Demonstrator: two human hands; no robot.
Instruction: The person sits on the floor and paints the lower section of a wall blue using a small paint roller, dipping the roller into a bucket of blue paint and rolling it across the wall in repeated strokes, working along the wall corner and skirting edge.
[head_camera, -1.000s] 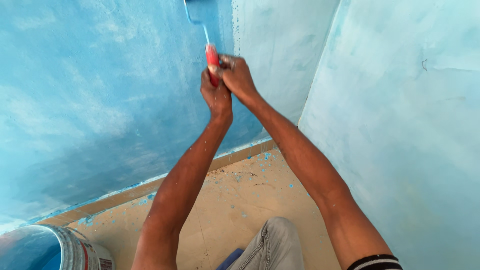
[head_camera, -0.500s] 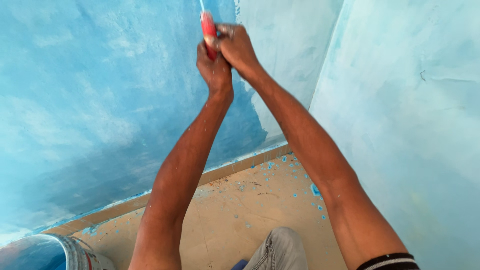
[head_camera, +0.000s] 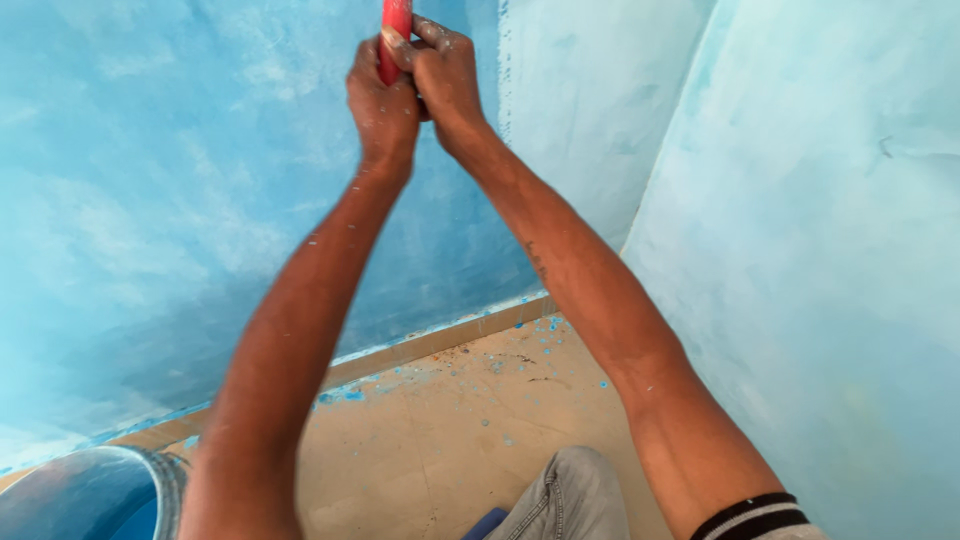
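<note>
A red handle (head_camera: 396, 30) is held at the top middle of the frame, against the blue wall (head_camera: 150, 200). It is wrapped by both hands, so each grip is closed tight around it. The left hand (head_camera: 382, 105) is placed lower on the handle, and the right hand (head_camera: 445, 75) is set just beside it and a little higher, with the two hands touching. The handle stands nearly upright, and its long line runs up and out of the top edge of the frame, so its far end cannot be seen. From the grips, the rest of the tool is found straight up. Both arms are stretched up toward it, and neither hand is clearly nearer. A paint bucket (head_camera: 110, 495) is seen at the lower left, on the floor (head_camera: 480, 420), which is dotted with blue spots. A lighter wall (head_camera: 830, 250) is seen at the right.
</note>
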